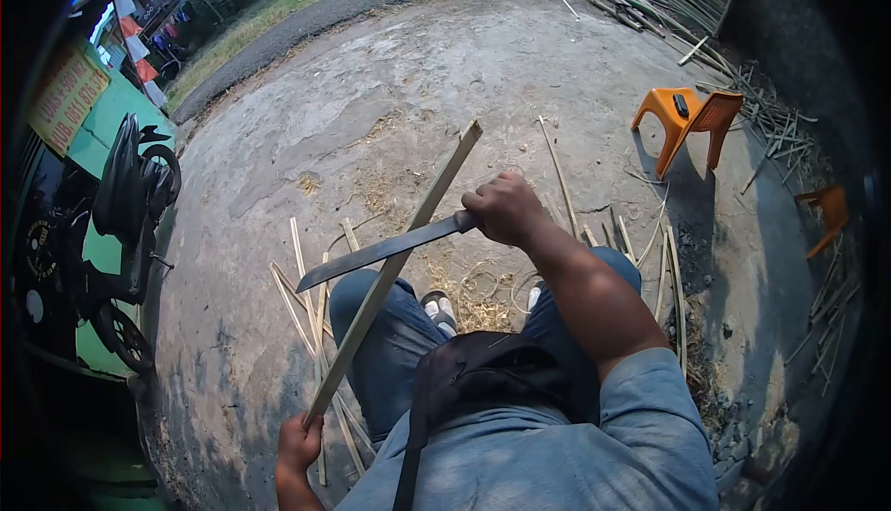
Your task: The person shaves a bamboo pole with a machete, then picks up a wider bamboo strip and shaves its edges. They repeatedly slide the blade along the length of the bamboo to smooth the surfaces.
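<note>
My right hand [508, 210] is closed round the handle of a machete [371, 253]. Its long blade points left and lies across a bamboo strip [401, 260], seemingly touching it. My left hand [300, 440] grips the lower end of that strip, by my left hip. From there the strip slants up and to the right past my left knee, its far end out in front of me. Curled shavings [483, 314] lie on the ground between my feet.
Loose bamboo strips [320, 325] lie to my left, more [673, 279] to my right. An orange chair [664, 107] with a dark object on it stands ahead right. Bamboo poles [617, 0] are piled behind it. A motorbike [130, 223] is parked at far left.
</note>
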`<action>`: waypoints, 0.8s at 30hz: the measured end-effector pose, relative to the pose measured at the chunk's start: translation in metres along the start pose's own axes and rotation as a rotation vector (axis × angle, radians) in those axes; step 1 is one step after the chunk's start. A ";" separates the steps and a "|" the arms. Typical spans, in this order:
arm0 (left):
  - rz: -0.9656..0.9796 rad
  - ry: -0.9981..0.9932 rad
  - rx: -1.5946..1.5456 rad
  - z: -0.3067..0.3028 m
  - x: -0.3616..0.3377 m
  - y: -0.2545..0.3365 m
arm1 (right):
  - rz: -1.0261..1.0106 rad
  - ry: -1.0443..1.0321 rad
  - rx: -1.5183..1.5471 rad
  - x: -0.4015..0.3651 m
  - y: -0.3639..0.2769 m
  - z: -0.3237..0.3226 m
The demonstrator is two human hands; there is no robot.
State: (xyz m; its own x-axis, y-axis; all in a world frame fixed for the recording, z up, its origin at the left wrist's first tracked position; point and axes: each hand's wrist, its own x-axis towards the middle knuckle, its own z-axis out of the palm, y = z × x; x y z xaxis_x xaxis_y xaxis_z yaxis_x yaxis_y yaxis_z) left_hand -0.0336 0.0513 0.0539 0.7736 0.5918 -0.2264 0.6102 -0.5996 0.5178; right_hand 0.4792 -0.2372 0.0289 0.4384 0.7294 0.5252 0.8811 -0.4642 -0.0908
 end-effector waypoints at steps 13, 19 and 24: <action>-0.023 0.021 0.025 0.001 -0.009 -0.010 | 0.441 -0.054 0.024 -0.013 0.038 -0.005; -0.046 0.018 0.014 -0.001 -0.004 -0.012 | -0.023 -0.024 0.030 -0.002 -0.007 0.003; -0.027 0.048 0.097 0.001 -0.006 -0.015 | 0.249 0.065 -0.009 -0.011 0.048 0.011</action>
State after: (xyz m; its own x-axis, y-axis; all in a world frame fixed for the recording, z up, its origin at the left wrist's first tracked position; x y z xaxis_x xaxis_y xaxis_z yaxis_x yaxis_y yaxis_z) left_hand -0.0474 0.0557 0.0466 0.7488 0.6323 -0.1986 0.6464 -0.6305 0.4296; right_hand 0.5187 -0.2621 0.0093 0.6291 0.5583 0.5409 0.7456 -0.6302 -0.2166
